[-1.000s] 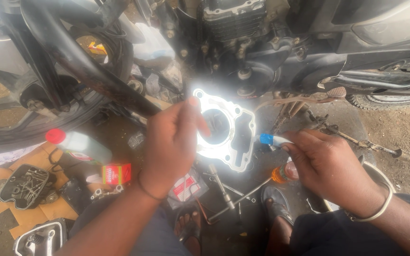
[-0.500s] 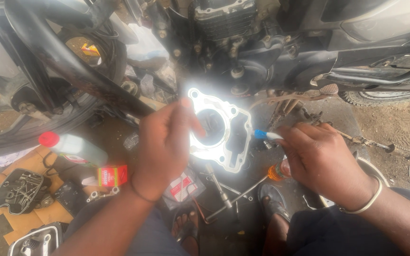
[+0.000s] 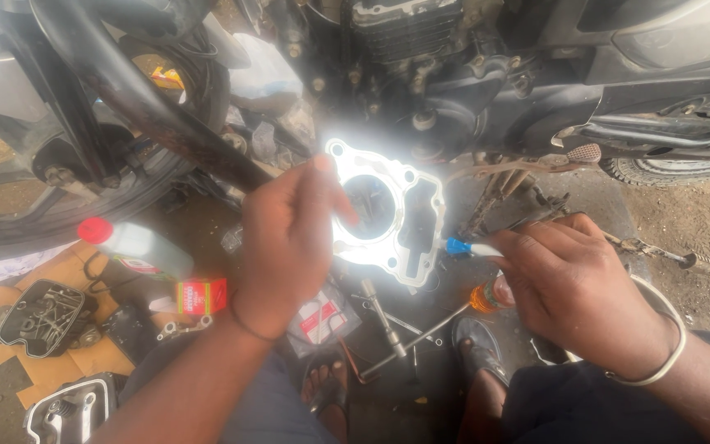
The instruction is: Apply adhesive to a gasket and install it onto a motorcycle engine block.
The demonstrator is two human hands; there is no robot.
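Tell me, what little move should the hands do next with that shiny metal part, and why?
Probably bring the blue-tipped tube in the right hand a bit left until it meets the shiny metal part. The left hand holds that part up with a thumb in its big round hole, and the tip sits just beside its right edge.

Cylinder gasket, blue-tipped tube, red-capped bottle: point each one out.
cylinder gasket [image 3: 421, 215]: head view, on its bright right-hand flange.
blue-tipped tube [image 3: 458, 246]: head view, on the blue nozzle tip.
red-capped bottle [image 3: 145, 246]: head view, on the clear body.
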